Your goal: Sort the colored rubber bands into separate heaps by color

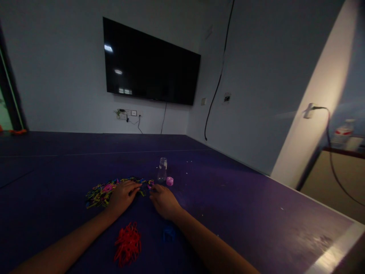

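A pile of mixed-colour rubber bands (pixel 98 195), with yellow, pink, blue and dark ones, lies on the purple surface. My left hand (pixel 122 196) rests at the pile's right side, fingers stretched forward and thumb apart. Close by, my right hand (pixel 164 201) has its fingers curled down beside a few loose bands (pixel 150 183); whatever is in its fingertips is too small to make out. A clear bottle (pixel 162 171) stands upright just beyond my right hand, with a pink cap (pixel 170 181) beside it. Nearer me lie a heap of red rubber bands (pixel 128 244) and a small blue bunch (pixel 169 233).
The purple surface (pixel 228 198) reaches back to the wall, with small white scraps on it. A black television (pixel 151 64) hangs above wall sockets (pixel 128 113). A dark cable (pixel 219 80) dangles at the corner. At far right, a bottle (pixel 343 133) stands on a cabinet (pixel 333 175).
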{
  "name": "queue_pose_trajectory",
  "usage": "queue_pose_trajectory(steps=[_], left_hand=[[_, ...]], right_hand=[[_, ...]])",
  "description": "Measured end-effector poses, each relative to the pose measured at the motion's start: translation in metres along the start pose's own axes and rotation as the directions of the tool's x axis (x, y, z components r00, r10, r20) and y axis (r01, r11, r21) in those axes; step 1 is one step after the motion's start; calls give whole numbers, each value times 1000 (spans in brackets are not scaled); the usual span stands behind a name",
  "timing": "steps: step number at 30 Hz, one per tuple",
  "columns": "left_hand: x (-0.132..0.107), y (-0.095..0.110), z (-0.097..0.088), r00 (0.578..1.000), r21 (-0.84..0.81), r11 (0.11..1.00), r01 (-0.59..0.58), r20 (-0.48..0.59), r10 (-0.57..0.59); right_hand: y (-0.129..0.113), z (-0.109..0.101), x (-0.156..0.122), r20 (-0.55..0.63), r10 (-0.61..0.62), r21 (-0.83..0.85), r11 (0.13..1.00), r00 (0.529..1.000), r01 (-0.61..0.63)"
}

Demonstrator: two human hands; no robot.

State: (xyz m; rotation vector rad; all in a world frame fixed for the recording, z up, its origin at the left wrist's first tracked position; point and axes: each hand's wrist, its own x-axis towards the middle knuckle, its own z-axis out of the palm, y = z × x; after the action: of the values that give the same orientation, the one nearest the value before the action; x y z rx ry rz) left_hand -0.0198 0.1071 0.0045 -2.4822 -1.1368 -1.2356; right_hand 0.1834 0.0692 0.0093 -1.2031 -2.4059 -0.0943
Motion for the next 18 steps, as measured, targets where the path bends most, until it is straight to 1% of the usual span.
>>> queue_pose_trajectory(steps=[7, 10, 13, 16, 18], left_hand=[[2, 5, -4, 997, -27, 1000, -10, 78, 12], [1, 6, -3, 994, -83, 997, -1, 109, 10], [0, 6, -1, 991, -139, 990, 34, 131, -15], [-1, 6, 1, 990, -170, 984, 60, 139, -36], [-2, 4, 2, 989, -179, 982, 58, 143, -32]], right_hand=[[1, 1, 1, -3, -4, 3, 1000, 1000, 4], [-1, 0, 0, -9, -56, 9, 998, 998, 56], [-5, -2, -1, -8, -118, -1, 993, 993, 118], [-7, -3, -1, -24, -149, -2, 989, 989, 149], [-7, -2, -1, -31, -158, 5, 987, 987, 158]])
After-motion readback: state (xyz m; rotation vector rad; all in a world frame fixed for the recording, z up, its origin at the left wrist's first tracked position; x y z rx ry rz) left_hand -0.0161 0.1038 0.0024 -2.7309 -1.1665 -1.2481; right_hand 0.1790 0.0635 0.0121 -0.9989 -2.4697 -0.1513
